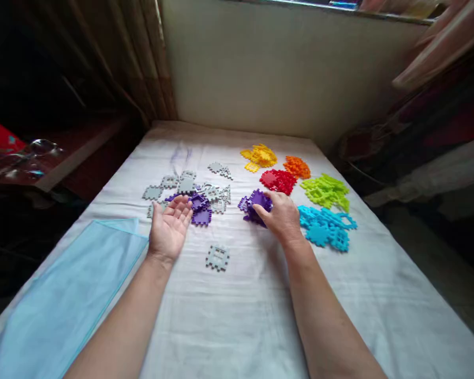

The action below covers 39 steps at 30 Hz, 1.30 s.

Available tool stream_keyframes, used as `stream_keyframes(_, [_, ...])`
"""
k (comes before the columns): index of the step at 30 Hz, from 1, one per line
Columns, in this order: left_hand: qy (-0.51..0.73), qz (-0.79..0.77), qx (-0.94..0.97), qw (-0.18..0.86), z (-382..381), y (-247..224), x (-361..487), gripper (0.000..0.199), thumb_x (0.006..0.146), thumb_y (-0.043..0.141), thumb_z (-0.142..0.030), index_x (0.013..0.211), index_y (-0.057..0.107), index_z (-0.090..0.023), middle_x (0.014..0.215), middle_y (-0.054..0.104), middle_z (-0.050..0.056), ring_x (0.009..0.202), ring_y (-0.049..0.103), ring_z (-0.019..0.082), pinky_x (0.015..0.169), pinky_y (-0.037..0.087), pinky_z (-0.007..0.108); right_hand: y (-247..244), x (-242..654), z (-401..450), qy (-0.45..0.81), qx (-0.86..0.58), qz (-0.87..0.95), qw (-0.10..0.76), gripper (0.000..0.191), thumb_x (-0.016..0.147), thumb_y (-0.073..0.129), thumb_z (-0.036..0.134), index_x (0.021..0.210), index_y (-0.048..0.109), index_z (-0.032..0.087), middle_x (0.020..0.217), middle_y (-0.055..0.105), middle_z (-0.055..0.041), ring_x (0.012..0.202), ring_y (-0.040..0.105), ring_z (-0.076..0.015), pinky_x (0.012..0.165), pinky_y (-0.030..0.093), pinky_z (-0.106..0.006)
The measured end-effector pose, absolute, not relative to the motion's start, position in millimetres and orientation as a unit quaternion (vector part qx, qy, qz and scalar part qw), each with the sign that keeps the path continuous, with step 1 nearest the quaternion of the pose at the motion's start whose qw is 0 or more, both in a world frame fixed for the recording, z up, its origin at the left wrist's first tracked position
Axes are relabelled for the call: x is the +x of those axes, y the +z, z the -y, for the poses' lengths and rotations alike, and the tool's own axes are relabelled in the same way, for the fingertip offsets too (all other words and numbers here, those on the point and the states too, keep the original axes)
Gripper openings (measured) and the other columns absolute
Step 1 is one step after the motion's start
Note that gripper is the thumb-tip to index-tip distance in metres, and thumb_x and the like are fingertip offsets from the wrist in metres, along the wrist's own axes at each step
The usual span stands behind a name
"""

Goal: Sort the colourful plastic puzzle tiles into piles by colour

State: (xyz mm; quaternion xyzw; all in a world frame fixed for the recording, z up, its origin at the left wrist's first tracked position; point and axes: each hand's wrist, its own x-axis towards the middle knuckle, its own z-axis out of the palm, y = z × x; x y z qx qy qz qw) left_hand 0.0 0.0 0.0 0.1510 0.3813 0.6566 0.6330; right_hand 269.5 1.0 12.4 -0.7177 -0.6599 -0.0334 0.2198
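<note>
My left hand [169, 229] is turned palm up with its fingers stretched out, and nothing lies in the palm. Just beyond its fingertips are purple interlocking tiles [201, 217] mixed with grey interlocking tiles [187, 184]. My right hand [282, 215] bends over a small purple pile, thumb and fingers around a purple interlocking tile [258, 202]. The back of the hand hides part of that pile. A single grey square tile [217, 258] lies flat between my forearms.
Sorted piles sit to the right: yellow [263, 156], orange [297, 167], red [278, 181], lime green [327, 191] and blue [326, 227]. A light blue cloth [75, 295] covers the left side of the white sheet [221, 326]. A wall [240, 73] stands behind.
</note>
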Motion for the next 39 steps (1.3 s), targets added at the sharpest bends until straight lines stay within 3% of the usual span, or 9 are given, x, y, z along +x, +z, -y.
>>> stream_keyframes(5, [0.653, -0.385, 0.173, 0.629, 2, 0, -3, 0.056, 0.092, 0.04, -0.066, 0.099, 0.069, -0.018, 0.125, 0.067, 0.011, 0.122, 0.06, 0.022, 0.106, 0.045, 0.04, 9, 268, 1, -0.048, -0.73, 0.649, 0.21, 0.036, 0.084, 0.066, 0.04, 0.113, 0.068, 0.02, 0.109, 0.066, -0.0117, 0.104, 0.056, -0.0285, 0.088, 0.041, -0.038])
stream_keyframes(12, [0.642, -0.393, 0.212, 0.623, 5, 2, 1, 0.055, 0.091, 0.043, -0.066, 0.1, 0.069, -0.019, 0.126, 0.067, 0.011, 0.123, 0.06, 0.022, 0.109, 0.043, 0.04, 20, 234, 6, -0.011, -0.665, 0.697, 0.267, 0.025, 0.088, 0.062, 0.034, 0.108, 0.071, 0.022, 0.113, 0.066, -0.0103, 0.106, 0.056, -0.0264, 0.092, 0.041, -0.038])
stream_keyframes(16, [0.618, -0.384, 0.235, 0.644, 7, 2, 0, 0.056, 0.091, 0.042, -0.068, 0.104, 0.068, -0.021, 0.133, 0.064, 0.01, 0.127, 0.056, 0.025, 0.107, 0.045, 0.047, 14, 200, 16, 0.067, -0.573, 0.784, 0.229, 0.029, 0.089, 0.062, 0.032, 0.115, 0.069, 0.022, 0.113, 0.068, -0.0091, 0.105, 0.059, -0.0234, 0.094, 0.044, -0.035])
stream_keyframes(21, [0.586, -0.354, 0.228, 0.692, 10, 4, -4, 0.056, 0.091, 0.042, -0.068, 0.106, 0.068, -0.021, 0.134, 0.063, 0.01, 0.128, 0.056, 0.028, 0.104, 0.046, 0.054, 8, 187, 24, 0.077, -0.551, 0.813, 0.171, 0.041, 0.083, 0.071, 0.042, 0.119, 0.068, 0.022, 0.118, 0.064, -0.011, 0.108, 0.058, -0.0253, 0.093, 0.046, -0.037])
stream_keyframes(27, [0.579, -0.34, 0.198, 0.715, 11, 9, -7, 0.056, 0.091, 0.041, -0.067, 0.104, 0.069, -0.02, 0.125, 0.068, 0.01, 0.125, 0.058, 0.029, 0.103, 0.046, 0.057, 11, 184, 22, 0.067, -0.532, 0.833, 0.138, 0.02, 0.09, 0.064, 0.036, 0.1, 0.074, 0.021, 0.114, 0.066, -0.0098, 0.101, 0.061, -0.0219, 0.088, 0.048, -0.032])
stream_keyframes(33, [0.599, -0.342, 0.158, 0.707, 9, 12, -10, 0.056, 0.093, 0.038, -0.065, 0.1, 0.069, -0.019, 0.118, 0.071, 0.01, 0.115, 0.064, 0.026, 0.1, 0.05, 0.053, 17, 193, 18, 0.053, -0.54, 0.803, 0.247, 0.029, 0.1, 0.044, 0.032, 0.098, 0.071, 0.021, 0.1, 0.072, -0.0064, 0.086, 0.065, -0.0144, 0.075, 0.045, -0.022])
stream_keyframes(39, [0.604, -0.354, 0.163, 0.696, 8, 13, -9, 0.049, 0.093, 0.045, -0.061, 0.099, 0.069, -0.018, 0.111, 0.073, 0.01, 0.106, 0.068, 0.023, 0.098, 0.053, 0.044, 19, 260, 0, 0.032, -0.708, 0.611, 0.353, 0.035, 0.095, 0.043, 0.037, 0.101, 0.073, 0.022, 0.084, 0.075, -0.0056, 0.077, 0.067, -0.0196, 0.07, 0.045, -0.026])
